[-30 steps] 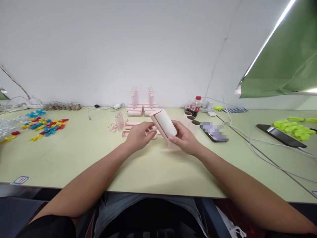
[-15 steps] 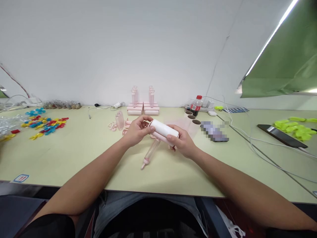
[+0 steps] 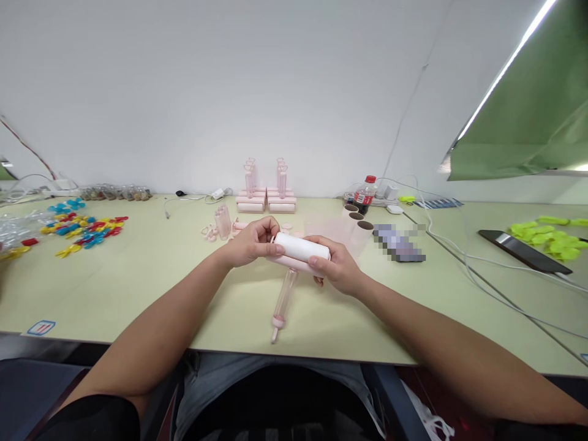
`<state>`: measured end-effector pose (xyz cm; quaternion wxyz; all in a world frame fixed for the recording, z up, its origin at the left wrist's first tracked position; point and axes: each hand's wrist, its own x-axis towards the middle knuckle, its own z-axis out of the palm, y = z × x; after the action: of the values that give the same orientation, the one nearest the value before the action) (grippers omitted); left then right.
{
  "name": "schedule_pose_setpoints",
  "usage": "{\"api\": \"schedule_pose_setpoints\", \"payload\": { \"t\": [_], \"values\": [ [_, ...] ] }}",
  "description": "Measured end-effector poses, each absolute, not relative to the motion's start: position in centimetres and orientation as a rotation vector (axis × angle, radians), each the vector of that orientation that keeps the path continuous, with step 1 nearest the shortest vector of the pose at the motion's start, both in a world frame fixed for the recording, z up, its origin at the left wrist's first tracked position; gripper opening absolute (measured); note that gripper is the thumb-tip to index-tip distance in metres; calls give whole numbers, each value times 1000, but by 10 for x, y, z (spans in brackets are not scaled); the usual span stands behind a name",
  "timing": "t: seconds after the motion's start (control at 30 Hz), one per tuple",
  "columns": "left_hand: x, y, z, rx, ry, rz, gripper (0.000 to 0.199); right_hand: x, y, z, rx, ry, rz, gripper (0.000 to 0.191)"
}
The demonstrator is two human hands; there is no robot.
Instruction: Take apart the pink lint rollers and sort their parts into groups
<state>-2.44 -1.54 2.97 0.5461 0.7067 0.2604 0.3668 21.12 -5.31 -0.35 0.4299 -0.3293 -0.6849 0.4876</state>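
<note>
A lint roller (image 3: pixel 303 247) with a white roll, a pale pink cover and a clear handle (image 3: pixel 285 297) is held between my two hands above the table. The handle points down toward me and ends in a pink tip. My left hand (image 3: pixel 252 244) pinches the roller's left end, thumb on the roll and fingers curled at the end. Around the right end, my right hand (image 3: pixel 339 264) wraps with its thumb in front and fingers behind. Beyond my left hand lie clear handle tubes (image 3: pixel 223 222) and small pink rings (image 3: pixel 209 233).
Assembled pink lint rollers (image 3: pixel 281 205) stand by the wall. To the right are cardboard tubes (image 3: pixel 362 226), a cola bottle (image 3: pixel 365 195), a blurred-out phone (image 3: pixel 399 243) and white cables (image 3: pixel 452 245). Colourful plastic pieces (image 3: pixel 87 229) lie left; a black tablet (image 3: pixel 523 251) lies far right.
The lint roller has turned to lie more level, and its handle has swung downward, closer to me. Both hands still hold its ends.
</note>
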Motion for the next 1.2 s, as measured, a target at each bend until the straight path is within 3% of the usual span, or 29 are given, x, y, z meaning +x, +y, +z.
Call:
{"api": "schedule_pose_setpoints", "payload": {
  "t": [0.67, 1.2],
  "values": [
    [-17, 2, 13, 1598, 857, 1045, 47, 200, -49, -11, -937, -1530, 1204, 46],
    [-23, 14, 4, 1442, 717, 832, 48, 199, -53, -9, -995, -1567, 1246, 48]
  ]
}}
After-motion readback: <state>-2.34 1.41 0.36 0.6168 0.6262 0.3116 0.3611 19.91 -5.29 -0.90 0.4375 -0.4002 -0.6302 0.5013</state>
